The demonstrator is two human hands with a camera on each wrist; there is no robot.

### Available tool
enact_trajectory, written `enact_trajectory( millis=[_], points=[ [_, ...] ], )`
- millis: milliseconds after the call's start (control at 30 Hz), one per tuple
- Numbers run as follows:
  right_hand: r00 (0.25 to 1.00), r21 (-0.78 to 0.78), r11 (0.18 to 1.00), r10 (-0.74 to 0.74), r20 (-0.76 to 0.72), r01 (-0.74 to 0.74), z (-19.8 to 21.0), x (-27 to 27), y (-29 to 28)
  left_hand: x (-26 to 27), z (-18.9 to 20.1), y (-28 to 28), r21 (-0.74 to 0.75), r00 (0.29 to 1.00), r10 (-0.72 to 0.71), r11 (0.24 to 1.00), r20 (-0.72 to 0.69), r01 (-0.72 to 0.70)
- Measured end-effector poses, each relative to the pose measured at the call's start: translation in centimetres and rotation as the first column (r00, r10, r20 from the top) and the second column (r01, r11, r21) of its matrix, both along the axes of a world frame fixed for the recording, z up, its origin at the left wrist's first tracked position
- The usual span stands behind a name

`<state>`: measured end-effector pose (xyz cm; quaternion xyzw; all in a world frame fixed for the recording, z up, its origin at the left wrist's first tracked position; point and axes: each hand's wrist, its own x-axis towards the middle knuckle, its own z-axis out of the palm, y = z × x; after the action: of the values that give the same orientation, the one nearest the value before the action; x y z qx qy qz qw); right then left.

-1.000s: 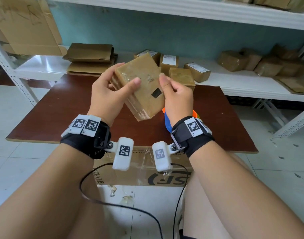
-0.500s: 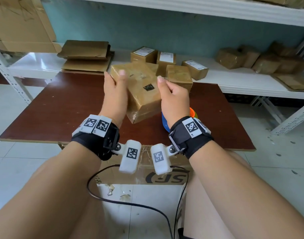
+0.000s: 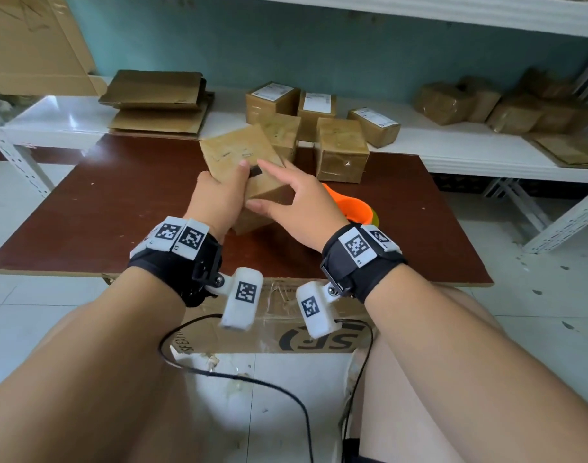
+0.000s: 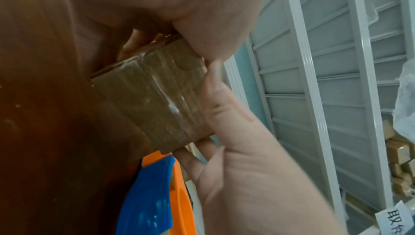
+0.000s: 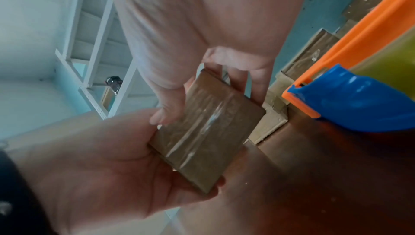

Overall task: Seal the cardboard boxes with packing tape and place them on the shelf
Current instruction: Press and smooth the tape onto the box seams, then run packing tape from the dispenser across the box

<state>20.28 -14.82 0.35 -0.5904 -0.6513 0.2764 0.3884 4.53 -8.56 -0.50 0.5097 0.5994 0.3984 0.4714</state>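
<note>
Taped cardboard box (image 3: pixel 242 168) is held tilted just above the brown table (image 3: pixel 119 202), near the shelf (image 3: pixel 453 145) edge; left hand (image 3: pixel 216 202) grips it, thumb on the top face and fingers curled under, per the left wrist view; right hand (image 3: pixel 299 202) is spread with fingers straight, fingertips touching the box's right side, thumb against its lower edge, not wrapped round it; clear tape looks wrapped over the near face, so sealing seems done and shelving is the likely next step; sealed boxes (image 3: pixel 342 148) already crowd the shelf front, so pushing this one in could knock them; one-hand grip on slick tape could slip; orange-and-blue tape dispenser (image 3: pixel 356 208) sits just beside the right hand and could get bumped.
</note>
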Motion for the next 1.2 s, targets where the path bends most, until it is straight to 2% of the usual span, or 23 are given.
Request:
enact_trajectory(
  millis=[100, 200, 300, 400, 500, 600, 767, 867, 1000, 1133, 1200],
  points=[
    [0.996, 0.03, 0.999, -0.041, 0.081, 0.039, -0.5, 0.1, 0.3, -0.1, 0.0, 0.4, -0.163, 0.997, 0.053, 0.986, 0.051, -0.044],
    [0.986, 0.026, 0.99, -0.14, 0.091, 0.138, -1.1, -0.4, 0.5, -0.1, 0.1, 0.0, -0.247, 0.989, -0.004, 0.968, 0.146, 0.041],
    [0.981, -0.033, 0.991, -0.124, 0.147, 0.13, -1.6, -0.8, 0.7, 0.1, 0.1, -0.5, -0.197, 0.996, -0.015, 0.98, 0.083, 0.032],
    [0.961, -0.168, 0.984, -0.019, 0.275, 0.067, -1.7, -0.9, 0.4, 0.0, -0.1, -0.9, -0.16, 0.999, -0.029, 0.987, -0.044, 0.021],
    [0.948, -0.172, 0.984, 0.002, 0.319, 0.056, -1.7, -1.0, 0.0, 0.0, 0.1, -1.1, -0.128, 0.993, -0.019, 0.992, -0.118, 0.004],
    [0.937, -0.112, 0.988, -0.061, 0.345, 0.106, -1.9, -0.4, 0.2, 0.4, 0.4, -1.2, -0.075, 0.987, 0.007, 0.997, -0.161, -0.02],
    [0.861, -0.057, 0.936, -0.293, 0.416, 0.346, -1.4, 2.3, -0.1, 0.4, 1.7, -2.5, 0.181, 0.948, 0.042, 0.983, -0.316, 0.017],
    [0.76, -0.113, 0.868, -0.351, 0.547, 0.483, -1.5, 3.3, -0.8, 1.1, 2.3, -2.9, 0.235, 0.971, 0.068, 0.972, -0.23, -0.012],
    [0.677, -0.134, 0.856, -0.288, 0.677, 0.499, -2.3, 3.6, -1.6, 2.2, 2.4, -3.7, 0.27, 0.986, 0.043, 0.963, -0.161, 0.002],
    [0.65, -0.124, 0.876, -0.244, 0.72, 0.466, -2.4, 4.1, -1.9, 3.1, 2.6, -4.2, 0.306, 0.994, 0.021, 0.952, -0.106, 0.012],
    [0.686, -0.13, 0.875, -0.265, 0.678, 0.467, -2.1, 4.5, -2.0, 3.4, 2.6, -4.1, 0.325, 0.997, 0.011, 0.946, -0.072, 0.013]
  ],
)
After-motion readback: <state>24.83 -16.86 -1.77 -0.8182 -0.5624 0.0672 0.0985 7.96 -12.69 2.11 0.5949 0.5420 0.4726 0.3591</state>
